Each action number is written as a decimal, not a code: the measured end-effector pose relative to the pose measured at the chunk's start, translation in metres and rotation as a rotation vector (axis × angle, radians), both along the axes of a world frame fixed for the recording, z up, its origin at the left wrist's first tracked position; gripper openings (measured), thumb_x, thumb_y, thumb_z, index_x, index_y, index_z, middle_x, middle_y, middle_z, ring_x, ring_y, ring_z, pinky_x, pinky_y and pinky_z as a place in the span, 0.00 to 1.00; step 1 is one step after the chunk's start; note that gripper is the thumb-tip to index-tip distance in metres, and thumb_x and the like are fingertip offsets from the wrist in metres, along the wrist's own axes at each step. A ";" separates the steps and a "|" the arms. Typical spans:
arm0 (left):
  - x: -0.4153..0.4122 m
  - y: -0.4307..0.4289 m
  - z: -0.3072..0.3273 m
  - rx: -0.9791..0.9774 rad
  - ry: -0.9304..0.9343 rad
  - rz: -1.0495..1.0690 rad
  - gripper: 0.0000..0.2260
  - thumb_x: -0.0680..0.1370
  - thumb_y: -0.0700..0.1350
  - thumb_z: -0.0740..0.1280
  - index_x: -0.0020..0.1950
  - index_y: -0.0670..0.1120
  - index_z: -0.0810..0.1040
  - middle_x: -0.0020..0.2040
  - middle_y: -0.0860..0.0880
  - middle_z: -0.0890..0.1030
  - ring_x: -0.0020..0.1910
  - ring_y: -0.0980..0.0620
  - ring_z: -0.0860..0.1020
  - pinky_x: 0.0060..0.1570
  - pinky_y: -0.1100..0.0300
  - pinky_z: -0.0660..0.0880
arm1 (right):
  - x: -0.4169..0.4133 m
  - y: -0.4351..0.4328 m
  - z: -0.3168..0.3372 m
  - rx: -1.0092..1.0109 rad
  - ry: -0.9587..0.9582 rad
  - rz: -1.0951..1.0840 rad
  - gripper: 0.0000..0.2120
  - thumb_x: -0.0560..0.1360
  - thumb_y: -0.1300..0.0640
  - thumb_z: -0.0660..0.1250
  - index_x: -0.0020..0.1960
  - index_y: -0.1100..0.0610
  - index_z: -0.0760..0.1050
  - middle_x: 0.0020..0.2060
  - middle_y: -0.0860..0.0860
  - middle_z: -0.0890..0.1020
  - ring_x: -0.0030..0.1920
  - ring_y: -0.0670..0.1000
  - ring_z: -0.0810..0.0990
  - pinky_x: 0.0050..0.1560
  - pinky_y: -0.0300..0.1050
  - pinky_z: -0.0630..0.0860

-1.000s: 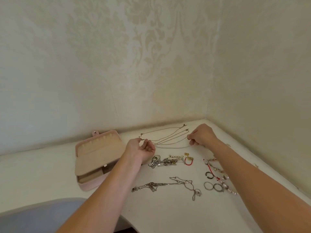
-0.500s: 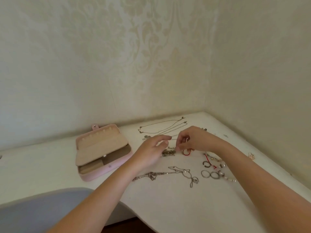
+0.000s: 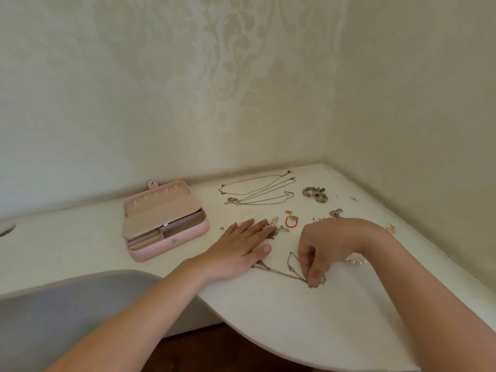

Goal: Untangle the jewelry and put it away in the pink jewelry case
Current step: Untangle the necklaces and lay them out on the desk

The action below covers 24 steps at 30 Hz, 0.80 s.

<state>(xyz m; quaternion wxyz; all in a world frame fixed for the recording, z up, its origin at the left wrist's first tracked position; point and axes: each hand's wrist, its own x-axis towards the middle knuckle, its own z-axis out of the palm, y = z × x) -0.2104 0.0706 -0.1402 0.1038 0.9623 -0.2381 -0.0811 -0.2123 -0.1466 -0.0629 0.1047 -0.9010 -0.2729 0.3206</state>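
Head view: left hand (image 3: 241,251) lies flat at frame centre, fingers straight, resting on one end of a tangled silver chain (image 3: 281,273) on the white table (image 3: 268,318). Right hand (image 3: 330,245), just right of it, pinches the chain's other end. Pink jewelry case (image 3: 171,244) sits open, centre left, apart from both hands.

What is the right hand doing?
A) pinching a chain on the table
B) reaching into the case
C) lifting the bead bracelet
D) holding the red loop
A: the right hand has its fingers curled down, pinching the chain against the table, while the left hand lies flat on the chain's other end.
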 end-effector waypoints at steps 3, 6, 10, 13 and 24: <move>-0.018 -0.002 -0.002 0.035 -0.004 -0.026 0.24 0.81 0.60 0.45 0.76 0.61 0.43 0.77 0.61 0.41 0.75 0.59 0.38 0.72 0.58 0.35 | -0.004 -0.001 0.005 -0.094 0.028 0.043 0.05 0.66 0.51 0.77 0.40 0.48 0.83 0.29 0.41 0.80 0.30 0.38 0.73 0.34 0.31 0.67; -0.038 -0.006 -0.002 0.059 -0.003 -0.046 0.25 0.80 0.62 0.45 0.76 0.61 0.41 0.77 0.60 0.40 0.74 0.61 0.36 0.71 0.60 0.33 | -0.007 -0.001 0.005 -0.132 0.041 0.062 0.06 0.66 0.51 0.77 0.42 0.49 0.84 0.28 0.41 0.79 0.32 0.38 0.73 0.34 0.30 0.67; -0.047 -0.006 -0.003 0.022 0.003 -0.047 0.26 0.79 0.63 0.46 0.76 0.62 0.41 0.77 0.60 0.40 0.74 0.62 0.36 0.72 0.60 0.33 | -0.009 0.001 0.006 -0.048 0.018 0.075 0.07 0.65 0.50 0.78 0.38 0.48 0.80 0.27 0.40 0.79 0.29 0.37 0.74 0.36 0.32 0.68; -0.048 -0.001 -0.003 -0.272 -0.023 0.007 0.25 0.78 0.64 0.52 0.74 0.65 0.48 0.78 0.59 0.47 0.74 0.64 0.41 0.72 0.63 0.41 | -0.009 0.008 0.004 0.170 -0.026 0.065 0.11 0.64 0.49 0.78 0.41 0.49 0.80 0.30 0.40 0.77 0.30 0.36 0.72 0.34 0.29 0.65; -0.086 0.023 -0.012 -0.546 -0.153 0.127 0.16 0.65 0.68 0.68 0.43 0.59 0.80 0.51 0.63 0.73 0.57 0.61 0.71 0.56 0.70 0.64 | -0.017 0.034 -0.021 0.268 -0.112 0.150 0.03 0.68 0.56 0.74 0.41 0.51 0.82 0.35 0.47 0.80 0.30 0.40 0.71 0.32 0.32 0.66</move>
